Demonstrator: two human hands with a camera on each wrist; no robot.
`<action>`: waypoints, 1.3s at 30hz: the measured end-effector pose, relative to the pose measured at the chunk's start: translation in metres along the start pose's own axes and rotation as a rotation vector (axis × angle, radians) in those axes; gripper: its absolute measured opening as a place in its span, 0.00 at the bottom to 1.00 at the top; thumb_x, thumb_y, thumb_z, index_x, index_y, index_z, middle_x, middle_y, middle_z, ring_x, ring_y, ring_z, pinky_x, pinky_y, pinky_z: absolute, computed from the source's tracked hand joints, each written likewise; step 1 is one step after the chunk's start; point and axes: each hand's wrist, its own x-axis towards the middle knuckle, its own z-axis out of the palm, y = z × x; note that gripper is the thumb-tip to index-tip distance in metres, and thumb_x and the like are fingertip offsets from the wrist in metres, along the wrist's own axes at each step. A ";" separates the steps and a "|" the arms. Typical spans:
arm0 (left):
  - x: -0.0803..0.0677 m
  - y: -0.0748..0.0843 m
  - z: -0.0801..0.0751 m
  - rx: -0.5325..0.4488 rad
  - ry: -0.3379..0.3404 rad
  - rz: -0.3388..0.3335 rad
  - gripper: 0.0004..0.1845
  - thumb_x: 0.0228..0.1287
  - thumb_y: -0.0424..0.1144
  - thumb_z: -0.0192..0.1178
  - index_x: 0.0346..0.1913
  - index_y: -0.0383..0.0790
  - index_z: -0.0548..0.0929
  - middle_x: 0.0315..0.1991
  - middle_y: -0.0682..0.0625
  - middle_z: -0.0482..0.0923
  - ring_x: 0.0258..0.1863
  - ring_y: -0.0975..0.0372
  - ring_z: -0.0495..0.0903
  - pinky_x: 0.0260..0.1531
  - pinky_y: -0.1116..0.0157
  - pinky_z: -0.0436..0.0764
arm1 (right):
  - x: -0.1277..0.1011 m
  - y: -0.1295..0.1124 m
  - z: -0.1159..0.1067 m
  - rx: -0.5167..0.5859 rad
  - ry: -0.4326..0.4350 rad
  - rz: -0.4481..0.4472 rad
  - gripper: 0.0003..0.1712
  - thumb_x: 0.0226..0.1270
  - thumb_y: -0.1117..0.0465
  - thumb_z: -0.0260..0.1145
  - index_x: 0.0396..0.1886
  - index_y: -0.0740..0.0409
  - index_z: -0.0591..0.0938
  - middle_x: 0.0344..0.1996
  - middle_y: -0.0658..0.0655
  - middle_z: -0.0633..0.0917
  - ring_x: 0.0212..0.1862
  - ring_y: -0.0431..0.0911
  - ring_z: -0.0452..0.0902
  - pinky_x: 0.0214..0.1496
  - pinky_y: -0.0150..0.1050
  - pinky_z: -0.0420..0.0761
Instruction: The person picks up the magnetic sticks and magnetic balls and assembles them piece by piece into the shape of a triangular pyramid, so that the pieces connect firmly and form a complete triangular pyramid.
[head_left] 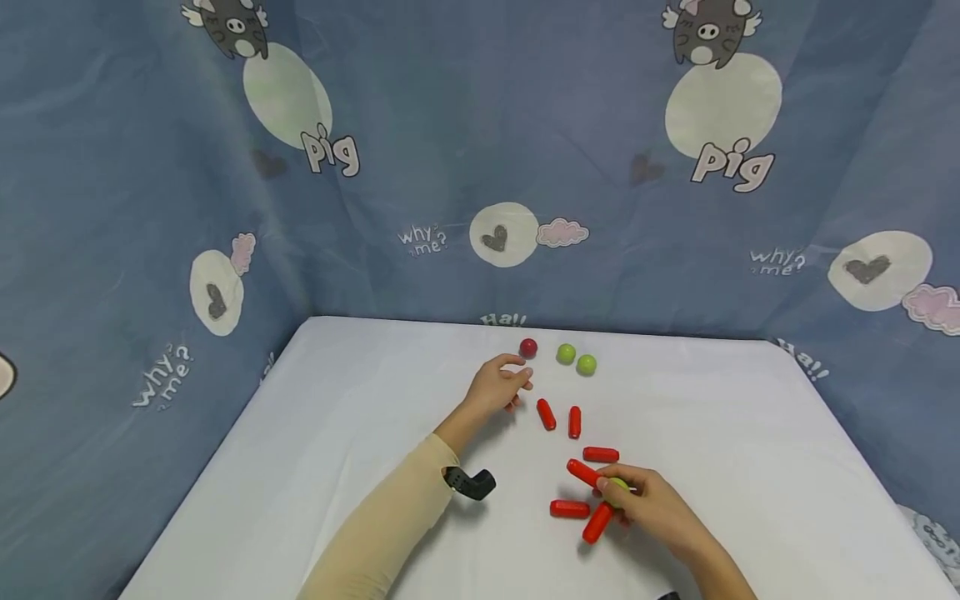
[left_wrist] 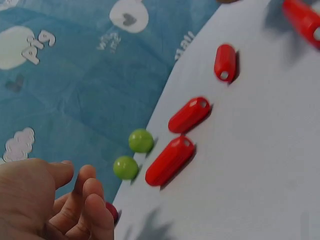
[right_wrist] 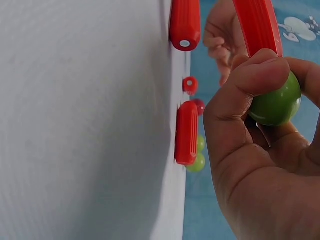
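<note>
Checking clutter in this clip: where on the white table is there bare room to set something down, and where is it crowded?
Bare table lies left of the left hand and its sleeve, and on the right past the right hand. The middle is crowded: red sticks from centre to the right hand, which holds a green ball; three balls sit near the far edge.
</note>
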 end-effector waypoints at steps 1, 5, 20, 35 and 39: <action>0.003 -0.002 -0.001 0.000 0.008 -0.013 0.22 0.74 0.46 0.61 0.64 0.39 0.77 0.38 0.46 0.90 0.16 0.65 0.77 0.18 0.72 0.77 | 0.000 0.001 0.001 0.007 -0.003 -0.001 0.24 0.76 0.49 0.63 0.58 0.64 0.82 0.36 0.53 0.84 0.29 0.44 0.77 0.32 0.35 0.79; 0.015 -0.008 -0.002 -0.014 0.032 -0.046 0.21 0.75 0.46 0.60 0.65 0.42 0.76 0.38 0.47 0.90 0.16 0.66 0.77 0.18 0.72 0.76 | -0.002 0.003 0.002 0.023 0.002 0.000 0.23 0.76 0.50 0.63 0.57 0.63 0.82 0.35 0.53 0.84 0.28 0.44 0.77 0.32 0.35 0.79; 0.055 -0.018 -0.001 -0.075 0.013 -0.089 0.28 0.76 0.45 0.60 0.74 0.45 0.68 0.37 0.45 0.89 0.15 0.68 0.75 0.19 0.72 0.80 | -0.001 0.002 0.000 0.032 0.015 0.023 0.22 0.75 0.49 0.64 0.56 0.61 0.83 0.35 0.53 0.83 0.28 0.45 0.76 0.31 0.35 0.78; 0.078 -0.019 0.007 -0.103 -0.049 -0.090 0.31 0.76 0.43 0.60 0.76 0.43 0.64 0.27 0.49 0.86 0.15 0.67 0.81 0.21 0.67 0.85 | 0.000 0.004 -0.003 0.031 0.016 0.022 0.20 0.76 0.50 0.63 0.56 0.60 0.84 0.29 0.52 0.83 0.27 0.44 0.75 0.30 0.35 0.76; 0.084 -0.017 0.008 -0.090 -0.071 -0.106 0.31 0.76 0.44 0.60 0.76 0.45 0.65 0.29 0.47 0.87 0.16 0.66 0.81 0.22 0.66 0.85 | 0.002 0.006 -0.004 0.027 0.021 0.027 0.20 0.76 0.51 0.63 0.56 0.60 0.84 0.28 0.52 0.83 0.27 0.45 0.76 0.30 0.35 0.76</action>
